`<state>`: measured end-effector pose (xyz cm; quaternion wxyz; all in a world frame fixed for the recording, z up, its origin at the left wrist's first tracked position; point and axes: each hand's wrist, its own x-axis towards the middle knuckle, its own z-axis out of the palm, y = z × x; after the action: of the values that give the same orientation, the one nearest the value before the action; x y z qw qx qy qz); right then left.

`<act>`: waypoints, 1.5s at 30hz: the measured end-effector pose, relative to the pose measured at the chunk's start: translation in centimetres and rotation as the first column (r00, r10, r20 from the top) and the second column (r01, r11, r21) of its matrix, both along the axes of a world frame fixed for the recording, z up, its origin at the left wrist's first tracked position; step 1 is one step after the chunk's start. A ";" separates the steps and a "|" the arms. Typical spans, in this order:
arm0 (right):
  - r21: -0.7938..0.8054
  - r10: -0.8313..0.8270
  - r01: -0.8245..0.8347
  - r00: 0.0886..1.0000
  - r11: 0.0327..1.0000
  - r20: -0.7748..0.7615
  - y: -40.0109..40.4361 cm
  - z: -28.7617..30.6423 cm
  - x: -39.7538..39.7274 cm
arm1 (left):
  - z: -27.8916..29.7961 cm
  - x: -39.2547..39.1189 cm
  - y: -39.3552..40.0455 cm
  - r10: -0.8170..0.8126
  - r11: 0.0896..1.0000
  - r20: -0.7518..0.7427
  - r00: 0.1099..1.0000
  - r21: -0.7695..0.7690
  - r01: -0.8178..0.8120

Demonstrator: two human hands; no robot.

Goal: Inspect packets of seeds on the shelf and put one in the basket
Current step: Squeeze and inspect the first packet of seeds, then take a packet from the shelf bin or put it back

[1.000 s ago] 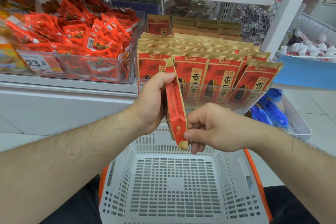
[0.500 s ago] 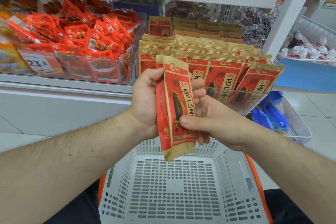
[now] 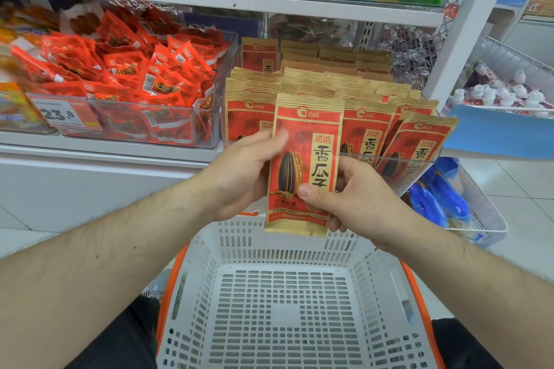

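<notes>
Head view: inspection step in hand, by judgement, with seed packet (image 3: 305, 165) held upright, printed face toward the camera, above the far rim of the basket (image 3: 287, 317) and in front of the shelf stock of matching packets (image 3: 368, 126). Left hand (image 3: 242, 174) gripping the packet's left edge, fingers behind, thumb blurred near the upper face. Right hand (image 3: 344, 201) pinching the lower right part, thumb pressed on the front, fingers curled behind. Packet thus between both hands, lower edge hanging free just above the basket rim; basket interior showing no goods. Next move, as a judgement: release by one hand, lowering toward the basket floor, then letting go. Only this one view supplied.
</notes>
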<state>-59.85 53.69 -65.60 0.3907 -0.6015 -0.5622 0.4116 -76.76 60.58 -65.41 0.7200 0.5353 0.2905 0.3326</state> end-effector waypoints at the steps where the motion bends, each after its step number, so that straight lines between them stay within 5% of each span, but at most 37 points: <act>1: 0.011 -0.014 0.014 1.000 1.000 -0.002 0.2 0.0 0.1 | -0.3 -0.6 0.4 -0.070 0.997 -0.082 0.994 0.038 0.073; 4: 0.036 -0.030 0.030 1.000 0.999 -0.010 0.4 -0.2 0.6 | -1.0 -2.1 1.2 -0.217 0.962 -0.263 0.940 0.106 0.252; 9: 0.039 0.050 -0.048 0.998 0.998 -0.049 0.5 -0.1 1.4 | -1.1 -2.8 2.0 -0.268 0.923 -0.351 0.897 0.174 0.344; 15: 0.037 0.022 -0.013 0.966 0.999 -0.259 0.8 0.0 1.8 | -0.1 -3.4 2.5 -0.256 0.937 -0.271 0.928 0.167 0.307; 21: -0.008 0.034 -0.044 0.863 0.999 -0.504 0.9 0.9 1.5 | 1.9 -3.7 2.9 0.060 0.968 -0.180 0.982 0.249 -0.014; 25: -0.037 0.017 -0.051 0.780 0.998 -0.626 0.7 1.5 1.1 | 3.1 -3.7 2.9 0.277 0.883 -0.153 0.948 0.430 -0.189; 29: -0.051 -0.013 -0.033 0.698 0.998 -0.716 0.8 2.3 1.1 | 5.3 -5.3 6.1 0.695 0.613 0.092 0.713 0.444 -0.654; 31: -0.073 -0.047 -0.011 0.662 0.997 -0.748 1.0 2.7 1.0 | 5.8 -5.6 8.3 0.792 0.523 0.091 0.604 0.411 -0.747; 33: -0.102 -0.093 0.021 0.616 0.995 -0.783 1.3 3.2 0.5 | 5.3 -5.2 10.4 0.800 0.547 -0.016 0.600 0.430 -0.718; 39: -0.110 -0.140 0.088 0.578 0.990 -0.804 2.6 5.0 -0.2 | 5.0 -2.7 13.4 0.578 0.799 -0.254 0.775 0.367 -0.476; 45: -0.010 -0.099 0.141 0.643 0.990 -0.760 4.6 7.5 0.7 | 5.0 -2.0 14.4 0.396 0.868 -0.424 0.815 0.462 -0.182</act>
<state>-59.14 58.30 -58.06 0.6310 -0.4006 -0.3166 0.5841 -78.72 74.93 -60.45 0.4328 0.6873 0.4738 0.3404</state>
